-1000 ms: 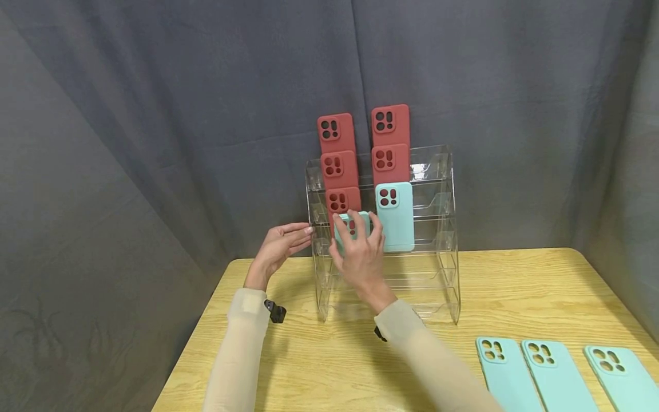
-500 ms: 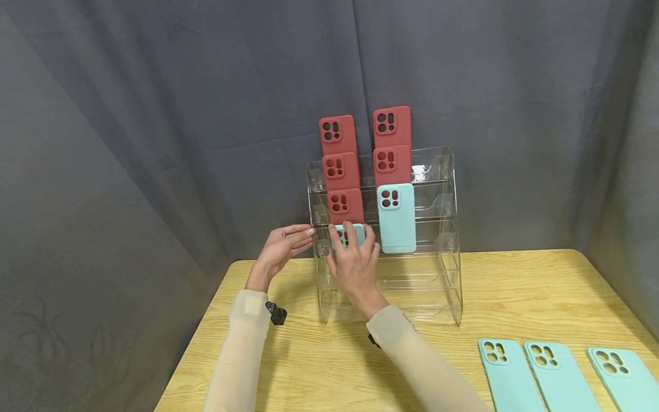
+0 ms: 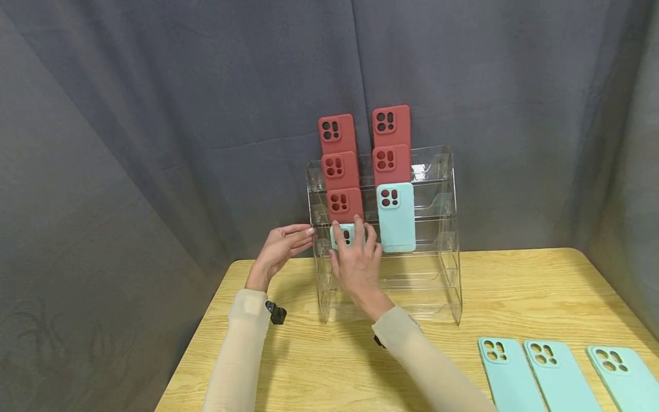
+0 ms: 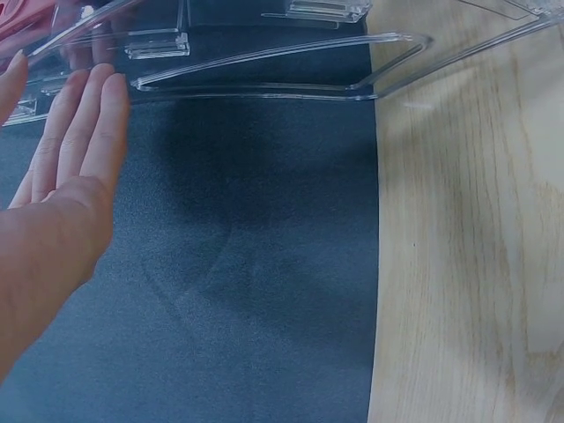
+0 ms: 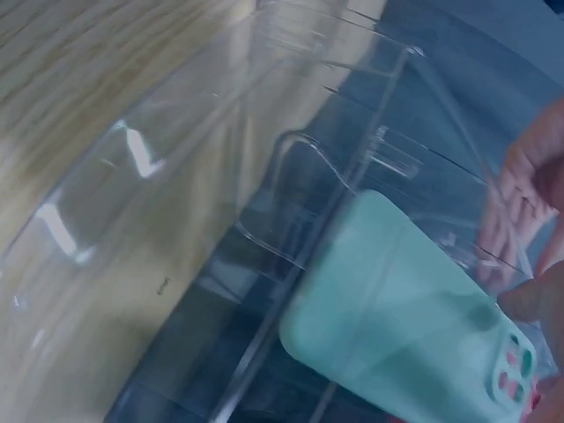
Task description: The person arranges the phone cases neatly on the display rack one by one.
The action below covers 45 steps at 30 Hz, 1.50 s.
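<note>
My right hand [image 3: 359, 269] reaches across the front of a clear acrylic rack [image 3: 450, 229] and grips a mint phone case [image 5: 397, 308]. The case leans in the rack's left column, below a red phone case [image 3: 345, 205]; in the head view the hand hides its lower part. In the right wrist view the thumb lies at the case's edge near the camera cutouts. With fingers straight, my left hand [image 3: 276, 252] touches the rack's left side panel; in the left wrist view its fingertips [image 4: 113, 88] meet the clear plastic.
Another mint case [image 3: 396, 223] stands in the right column, under two red cases [image 3: 391, 127]. Several more red ones rise in the left column. Three mint cases [image 3: 561, 377] lie on the wooden table [image 3: 515, 292] at the front right. Grey curtain [image 3: 206, 114] hangs behind.
The right hand has lowered the mint case into the left column, uncovering more of the red case above, and its fingers have shifted slightly on the case. The left hand stays at the rack's side.
</note>
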Motion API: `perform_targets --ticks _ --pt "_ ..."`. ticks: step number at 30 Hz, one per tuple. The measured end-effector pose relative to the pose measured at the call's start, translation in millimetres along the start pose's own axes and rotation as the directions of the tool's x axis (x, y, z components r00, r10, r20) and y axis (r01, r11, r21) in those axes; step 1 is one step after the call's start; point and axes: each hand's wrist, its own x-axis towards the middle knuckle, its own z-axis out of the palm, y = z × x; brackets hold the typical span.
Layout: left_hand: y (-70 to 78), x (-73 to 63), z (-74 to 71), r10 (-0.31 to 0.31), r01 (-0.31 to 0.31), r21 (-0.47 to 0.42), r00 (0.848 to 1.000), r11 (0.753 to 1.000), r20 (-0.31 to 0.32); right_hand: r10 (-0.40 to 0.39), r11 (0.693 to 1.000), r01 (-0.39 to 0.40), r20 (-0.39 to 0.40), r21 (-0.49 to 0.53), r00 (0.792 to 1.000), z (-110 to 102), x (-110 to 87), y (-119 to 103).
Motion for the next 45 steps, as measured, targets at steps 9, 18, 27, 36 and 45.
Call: perform_targets --ticks 9,18,27,36,45 --pt "-2.8 0.2 3.8 -0.010 0.010 0.003 1.000 1.000 0.016 0.051 0.961 -0.026 -0.083 0.275 0.995 -50.6 -1.4 35.2" --pt "0.0 -3.3 -0.1 -0.006 0.006 0.005 1.000 1.000 0.009 0.054 0.895 -0.022 -0.059 0.445 0.997 -99.8 -20.2 88.0" --pt "0.9 0.2 0.6 0.011 -0.012 0.031 0.999 0.999 0.034 0.014 0.915 -0.041 0.070 0.402 0.997 -142.2 -53.9 130.7" --pt "0.4 -3.6 -5.1 -0.016 0.015 0.030 1.000 0.999 0.016 -0.008 0.933 -0.059 0.184 0.355 0.983 -161.3 -81.8 152.7" --pt "1.3 -0.8 -1.0 0.009 -0.009 0.013 1.000 1.000 0.020 0.030 0.962 -0.133 0.391 0.240 0.920 -171.1 -113.7 182.7"
